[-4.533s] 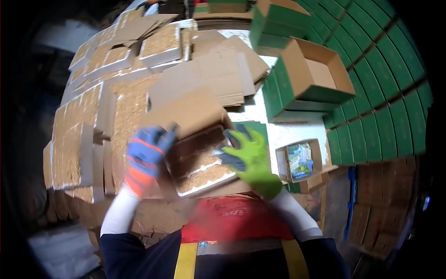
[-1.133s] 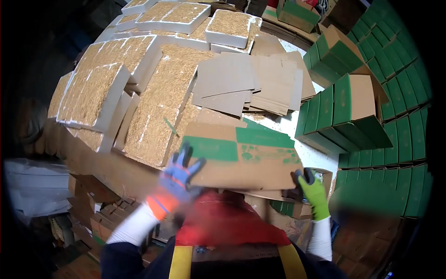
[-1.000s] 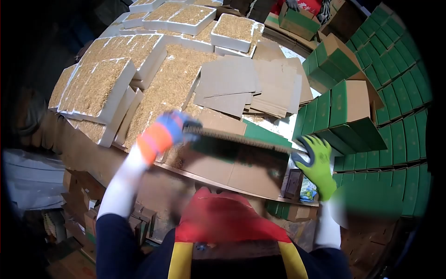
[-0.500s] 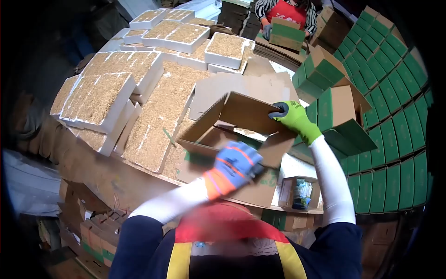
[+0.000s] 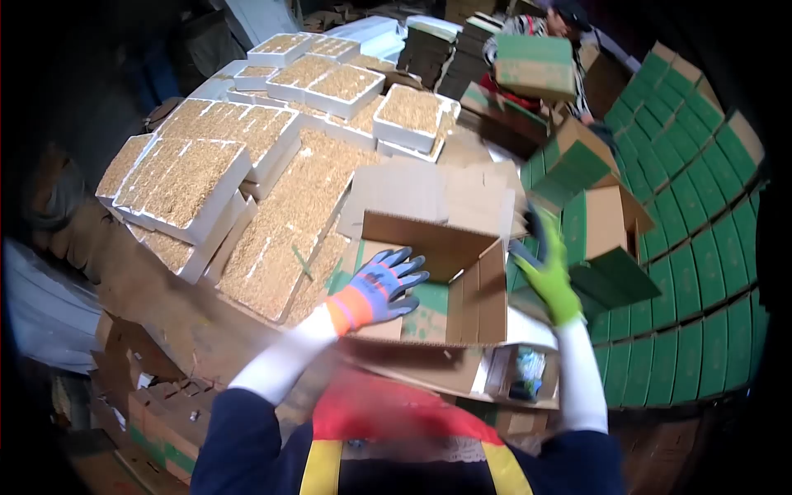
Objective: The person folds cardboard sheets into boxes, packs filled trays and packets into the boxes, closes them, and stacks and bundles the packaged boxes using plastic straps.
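An open cardboard box stands in front of me, its brown inner walls showing. My left hand, in a blue and orange glove, is over the box's left side with fingers spread, holding nothing. To the right of the box is my right hand in a green glove, fingers apart and slightly blurred, with nothing in them. Grey-brown cardboard sheets lie just behind the box. A small box with blue and white packets sits at the table's front edge.
White trays of tan, grainy material are stacked at the left. Green boxes form a wall on the right, near an open green box. At the back a person is behind a green carton.
The box has come down from its tilted position and stands open on the table. My right hand has let go of its edge and moved right and lower. The person's carton is raised higher.
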{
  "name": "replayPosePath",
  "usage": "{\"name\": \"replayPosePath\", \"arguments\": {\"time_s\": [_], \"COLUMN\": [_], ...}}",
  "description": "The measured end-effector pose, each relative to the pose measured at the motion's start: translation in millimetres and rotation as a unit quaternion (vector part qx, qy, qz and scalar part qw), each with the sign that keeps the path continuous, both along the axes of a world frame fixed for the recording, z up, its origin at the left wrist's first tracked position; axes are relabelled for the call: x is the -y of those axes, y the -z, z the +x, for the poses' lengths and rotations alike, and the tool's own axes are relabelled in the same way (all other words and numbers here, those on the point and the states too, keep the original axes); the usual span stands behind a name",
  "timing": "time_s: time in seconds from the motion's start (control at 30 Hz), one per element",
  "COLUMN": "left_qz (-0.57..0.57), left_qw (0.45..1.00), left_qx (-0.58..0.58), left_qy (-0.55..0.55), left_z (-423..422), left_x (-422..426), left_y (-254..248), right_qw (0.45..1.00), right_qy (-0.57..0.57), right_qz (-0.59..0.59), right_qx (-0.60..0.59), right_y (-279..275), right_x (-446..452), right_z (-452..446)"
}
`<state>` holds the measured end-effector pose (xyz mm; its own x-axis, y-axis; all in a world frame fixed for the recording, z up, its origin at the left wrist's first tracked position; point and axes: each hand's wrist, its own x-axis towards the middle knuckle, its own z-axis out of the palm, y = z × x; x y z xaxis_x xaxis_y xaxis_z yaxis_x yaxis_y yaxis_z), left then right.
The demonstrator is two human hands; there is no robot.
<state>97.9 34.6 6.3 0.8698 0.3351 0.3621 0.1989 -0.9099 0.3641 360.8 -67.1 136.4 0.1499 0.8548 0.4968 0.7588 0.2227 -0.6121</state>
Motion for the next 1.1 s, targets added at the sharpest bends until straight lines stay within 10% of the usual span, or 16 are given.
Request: {"name": "replayPosePath", "arguments": {"time_s": [0.17, 0.23, 0.37, 0.43, 0.53, 0.63, 0.73, 0.8, 0.9, 1.0, 1.03, 1.1], "left_qz": [-0.050, -0.237, -0.059, -0.017, 0.097, 0.107, 0.034, -0.395, -0.207, -0.107, -0.083, -0.454], "left_qw": [0.997, 0.962, 0.997, 0.995, 0.979, 0.932, 0.839, 0.809, 0.900, 0.960, 0.971, 0.769], "left_qx": [0.028, 0.136, 0.011, -0.013, 0.078, 0.136, 0.048, -0.159, 0.012, 0.147, 0.163, 0.422], "left_qy": [-0.052, -0.014, 0.044, -0.095, -0.161, -0.319, -0.541, -0.406, -0.384, -0.215, -0.151, -0.159], "left_z": [6.6, -0.8, -13.9, -14.8, -14.7, -27.6, -18.4, -25.7, -26.7, -43.9, -50.1, -46.5], "left_x": [-6.7, -16.8, -15.6, 8.1, 14.7, 32.1, 30.0, 23.8, 54.1, 57.0, 51.2, 41.6], "left_y": [12.8, 14.7, 6.2, -10.2, -1.9, -23.3, -5.5, -11.2, -46.8, -49.6, -53.5, 6.1], "right_qw": [0.877, 0.883, 0.803, 0.923, 0.995, 0.851, 0.974, 0.905, 0.675, 0.638, 0.641, 0.855], "right_qy": [-0.245, -0.299, -0.184, -0.260, 0.070, 0.077, 0.020, 0.098, 0.137, -0.059, -0.080, -0.001], "right_qz": [-0.252, -0.332, -0.559, -0.180, -0.069, -0.127, -0.068, -0.388, -0.563, -0.416, -0.431, -0.388], "right_qx": [0.326, 0.141, -0.091, -0.220, 0.028, 0.503, 0.216, -0.142, -0.457, -0.645, -0.630, -0.343], "right_y": [8.3, 67.7, 49.7, 66.6, 118.5, 225.5, 131.8, 96.6, 36.6, 53.2, 58.2, 165.0], "right_x": [78.4, 39.2, -15.7, -37.0, -90.1, -66.1, -28.9, -10.0, -13.8, 59.0, 65.5, 98.4], "right_z": [-62.4, -36.9, -32.7, -3.9, 53.6, 51.2, -11.9, 1.8, 21.2, 11.2, 6.9, 26.9]}}
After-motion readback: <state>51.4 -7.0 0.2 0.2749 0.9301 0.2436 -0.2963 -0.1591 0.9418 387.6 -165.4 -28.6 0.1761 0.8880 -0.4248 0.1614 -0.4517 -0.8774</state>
